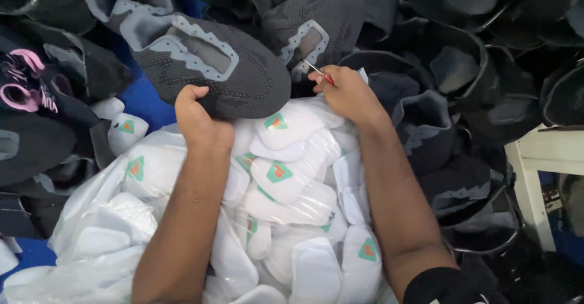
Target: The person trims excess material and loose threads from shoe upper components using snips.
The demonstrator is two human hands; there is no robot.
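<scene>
My left hand [198, 114] grips the heel end of a dark grey knitted shoe upper [210, 63] with light grey trim, holding it flat above a clear plastic bag [91, 219]. My right hand [347, 91] holds a small red-handled snipping tool [320, 73], its thin metal tip pointing up-left toward the toe edge of the upper. Inside the bag lie several white shoe insoles [286, 176] with green and orange diamond marks.
Piles of dark grey and black shoe uppers [462, 66] surround the bag on all sides. A black upper with pink trim [24, 85] lies at far left. A white wooden frame [541, 164] stands at right. Blue surface [146, 103] shows beneath the pile.
</scene>
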